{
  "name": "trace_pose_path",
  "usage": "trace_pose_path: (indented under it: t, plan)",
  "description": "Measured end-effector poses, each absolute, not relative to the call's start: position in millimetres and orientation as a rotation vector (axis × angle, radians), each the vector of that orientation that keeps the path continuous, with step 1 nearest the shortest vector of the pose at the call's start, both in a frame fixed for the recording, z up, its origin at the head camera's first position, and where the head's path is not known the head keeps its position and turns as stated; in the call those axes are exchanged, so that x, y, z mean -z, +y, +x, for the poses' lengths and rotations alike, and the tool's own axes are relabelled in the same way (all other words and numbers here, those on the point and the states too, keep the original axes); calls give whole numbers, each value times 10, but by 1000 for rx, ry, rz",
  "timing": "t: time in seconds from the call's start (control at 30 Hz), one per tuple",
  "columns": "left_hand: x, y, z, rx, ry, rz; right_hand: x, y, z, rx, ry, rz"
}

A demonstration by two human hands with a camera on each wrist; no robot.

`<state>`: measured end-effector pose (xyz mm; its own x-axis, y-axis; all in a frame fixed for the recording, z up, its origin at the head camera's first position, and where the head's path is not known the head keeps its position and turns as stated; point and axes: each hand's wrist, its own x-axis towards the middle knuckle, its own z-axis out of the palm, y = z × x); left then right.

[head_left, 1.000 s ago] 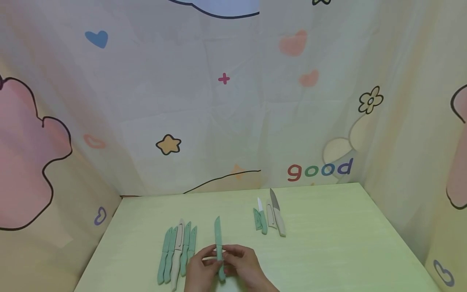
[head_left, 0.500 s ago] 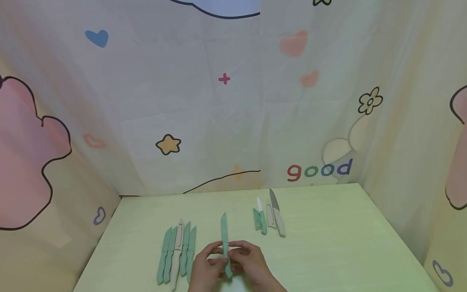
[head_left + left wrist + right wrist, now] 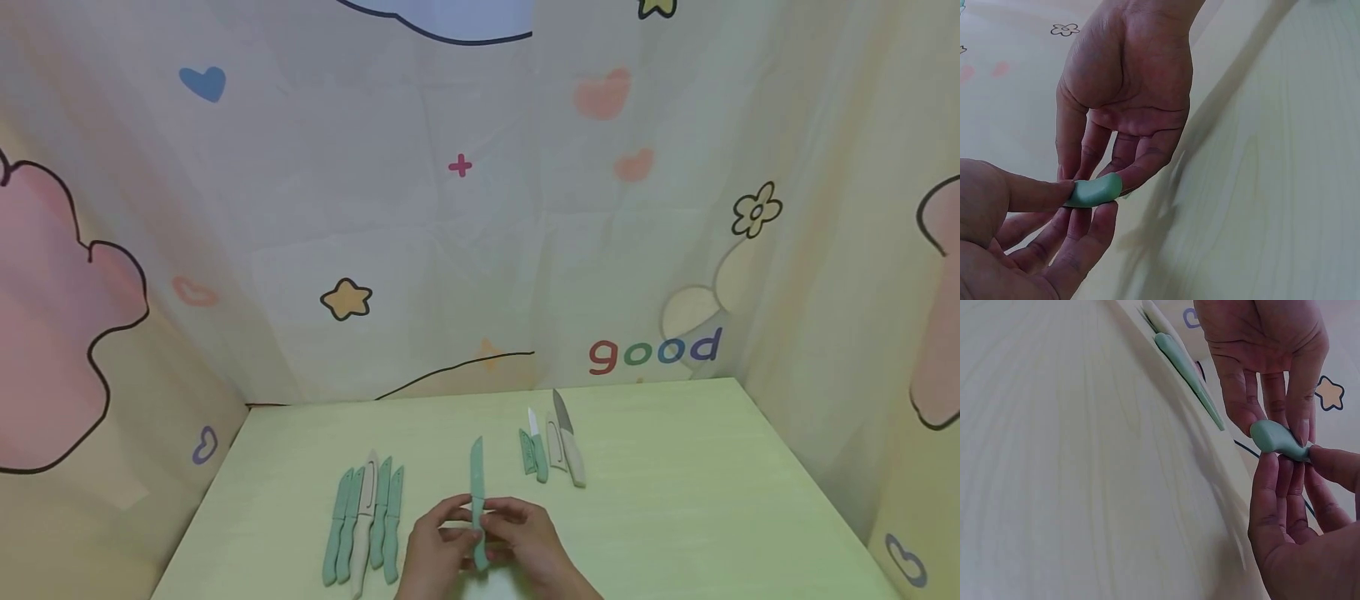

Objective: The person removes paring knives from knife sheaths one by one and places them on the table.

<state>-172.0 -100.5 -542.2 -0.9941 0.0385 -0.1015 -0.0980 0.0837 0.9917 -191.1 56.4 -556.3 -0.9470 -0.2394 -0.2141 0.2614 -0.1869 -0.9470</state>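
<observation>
Both hands hold one green knife (image 3: 477, 475) between them, its blade covered by a green sheath and its tip pointing away. Thumb and fingers of the left hand (image 3: 435, 546) pinch it from the left. From the right, the right hand (image 3: 531, 542) pinches it the same way, fingers around the handle and sheath base. The rounded handle end shows in the left wrist view as a green butt (image 3: 1096, 190). In the right wrist view, fingertips of both hands meet around the curved handle (image 3: 1274, 439).
Left of the hands lies a row of sheathed knives, several green (image 3: 347, 521) and one cream (image 3: 362, 546). Further back lie a small green knife (image 3: 540, 458) and a cream knife (image 3: 573, 458), blades bare, beside a green sheath (image 3: 528, 454) and a cream sheath (image 3: 556, 446).
Both hands have shifted to the right with the green knife between them. The handle of the row's rightmost green knife has come into full view. The other knives have stayed put.
</observation>
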Motion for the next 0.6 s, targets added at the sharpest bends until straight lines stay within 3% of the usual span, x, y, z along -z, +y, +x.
trace_pose_path:
  t: [0.6]
  plan:
    - [5430,-882,-1742,-2057,2188,-45,5533,704,-1909,2167,1808,61]
